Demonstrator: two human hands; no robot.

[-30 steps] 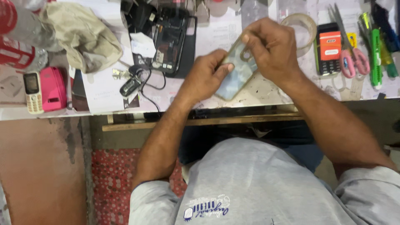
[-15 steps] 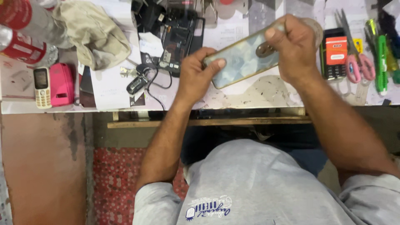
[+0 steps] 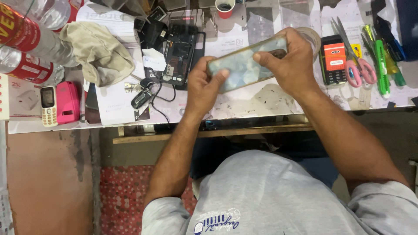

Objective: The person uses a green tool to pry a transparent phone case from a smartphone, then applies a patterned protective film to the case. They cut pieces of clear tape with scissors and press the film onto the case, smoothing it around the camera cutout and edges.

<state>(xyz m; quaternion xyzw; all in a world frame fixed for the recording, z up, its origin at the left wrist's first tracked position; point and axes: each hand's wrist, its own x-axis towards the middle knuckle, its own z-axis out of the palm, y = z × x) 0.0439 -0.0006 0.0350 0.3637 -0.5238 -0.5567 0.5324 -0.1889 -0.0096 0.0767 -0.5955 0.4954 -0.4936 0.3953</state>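
We grip a flat, glossy rect. phone (image 3: 244, 65) above the worktable (image 3: 261, 98): left hand (image 3: 204, 85) pinching its left end, right hand (image 3: 289, 61) clamped on the right end, thumb on the pale, mottled face.

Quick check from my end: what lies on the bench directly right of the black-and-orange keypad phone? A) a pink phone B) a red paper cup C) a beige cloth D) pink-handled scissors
D: the pink-handled scissors lie just right of the black-and-orange keypad phone, while both hands hold a smartphone further left.
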